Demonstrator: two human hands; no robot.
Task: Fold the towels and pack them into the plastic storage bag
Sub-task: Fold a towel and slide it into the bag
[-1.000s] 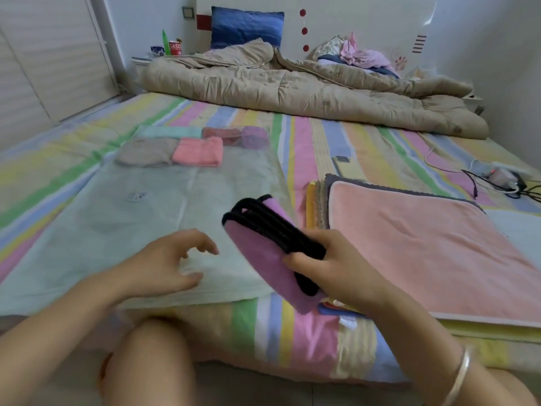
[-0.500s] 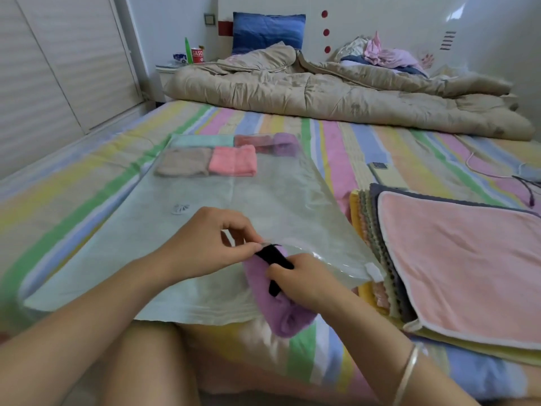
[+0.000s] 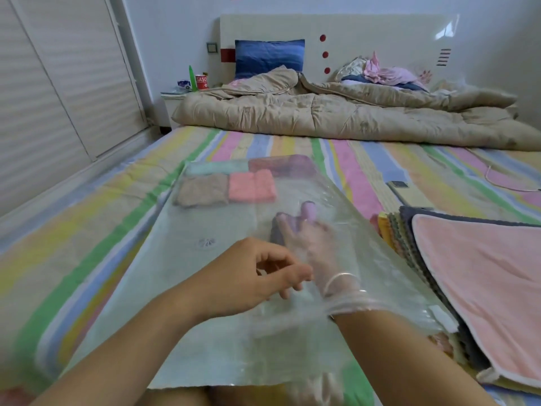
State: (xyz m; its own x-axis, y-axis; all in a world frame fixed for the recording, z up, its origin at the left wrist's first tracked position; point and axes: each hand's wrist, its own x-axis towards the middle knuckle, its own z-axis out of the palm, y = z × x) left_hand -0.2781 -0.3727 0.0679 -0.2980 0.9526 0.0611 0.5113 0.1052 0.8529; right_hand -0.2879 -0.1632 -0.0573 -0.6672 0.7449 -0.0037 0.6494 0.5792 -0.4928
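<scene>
The clear plastic storage bag [image 3: 190, 288] lies flat on the striped bed, its mouth toward me. Far inside it are folded towels: grey-brown [image 3: 202, 194], pink [image 3: 251, 187], teal [image 3: 216, 168] and a dark red one [image 3: 281, 164]. My right hand [image 3: 304, 238] is inside the bag up to the wrist, seen through the film, holding a folded purple towel with black trim [image 3: 307, 209]. My left hand [image 3: 263, 273] is just outside the mouth, fingers curled, pinching the edge of the bag's upper sheet.
A stack of unfolded towels with a pink one [image 3: 483, 273] on top lies at my right. A phone [image 3: 398, 186] and a cable [image 3: 497, 183] lie beyond it. A beige duvet [image 3: 336, 115] is bunched at the headboard.
My right hand went from the bag's mouth deep into the bag, carrying the purple towel. My left hand took hold of the bag's upper sheet and still keeps it lifted.
</scene>
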